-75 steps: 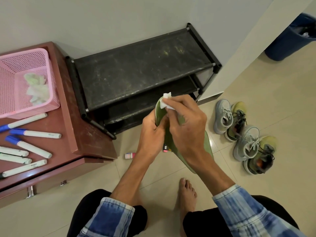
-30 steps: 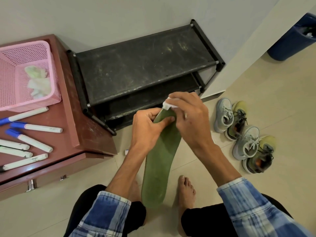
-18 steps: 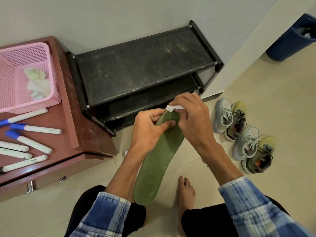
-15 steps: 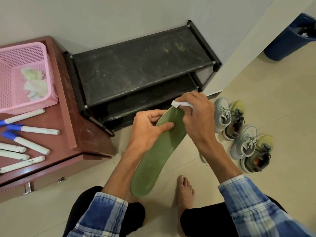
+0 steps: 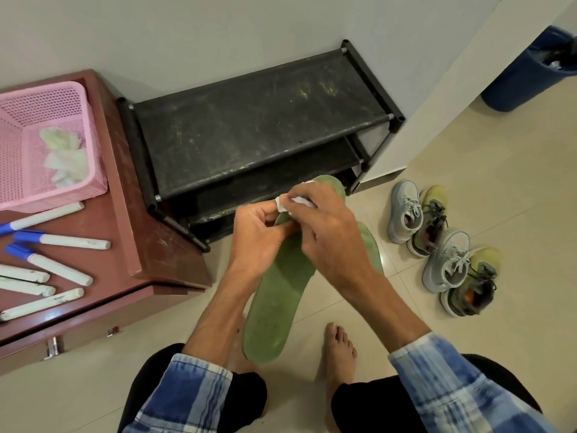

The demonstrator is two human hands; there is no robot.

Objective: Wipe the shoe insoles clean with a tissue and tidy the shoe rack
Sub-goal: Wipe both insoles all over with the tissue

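Note:
My left hand (image 5: pixel 256 242) grips the upper end of a worn green insole (image 5: pixel 278 304), which hangs heel-down over the floor between my knees. My right hand (image 5: pixel 327 235) pinches a crumpled white tissue (image 5: pixel 296 203) and presses it on that insole near my left thumb. A second green insole (image 5: pixel 332 185) shows behind my right hand; what holds it is hidden. The black two-tier shoe rack (image 5: pixel 249 120) stands empty against the wall just beyond my hands, its top dusty and scuffed.
Two grey sneakers (image 5: pixel 406 210) and two olive ones (image 5: pixel 468 292) sit on the tiled floor to the right. A maroon cabinet (image 5: pixel 162 245) on the left carries a pink basket (image 5: pixel 90 182) of used tissues and several markers (image 5: pixel 59 242). A blue bin (image 5: pixel 527 73) stands at far right.
My right hand has drawn the tissue back from the insole's tip toward my left thumb. The held insole has swung more upright, and the second insole now shows behind my right hand.

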